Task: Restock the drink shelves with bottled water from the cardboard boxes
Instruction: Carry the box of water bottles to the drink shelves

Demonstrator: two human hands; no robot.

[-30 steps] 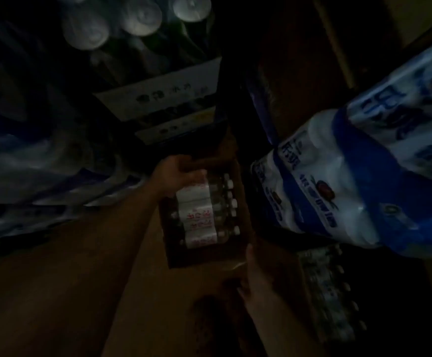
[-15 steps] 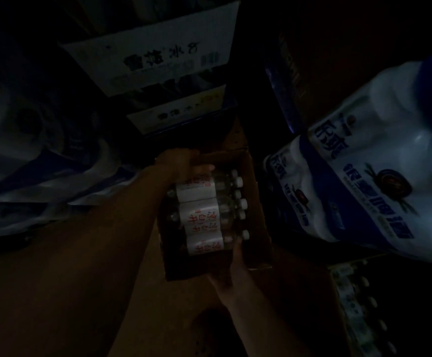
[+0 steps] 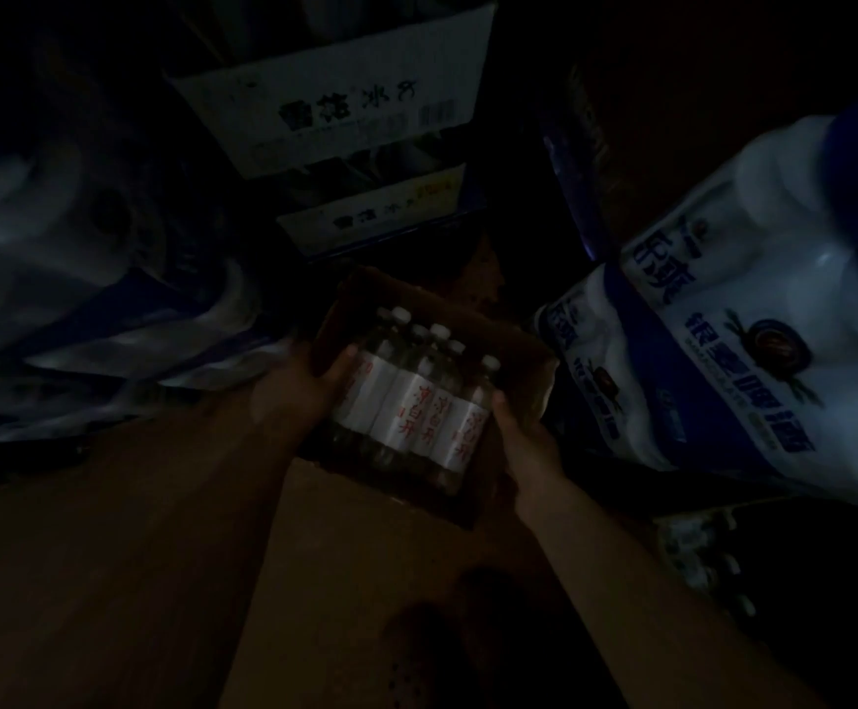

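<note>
Bottled water (image 3: 406, 401), white-labelled with red print, lies packed in an open cardboard box (image 3: 524, 350) low in front of the person, between both hands. The left hand (image 3: 299, 396) has its grip curled over the box's left wall, thumb inside; the right hand (image 3: 524, 437) clasps the near-right edge. Lifting well calls for level, even support so no bottles slide. Half a second ago the box sat squarer and the right hand was only arriving. Shrink-wrapped drink packs (image 3: 754, 360) lie right of the box.

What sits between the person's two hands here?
In the head view, the cardboard box of water bottles lies between the left hand and right hand.
</note>
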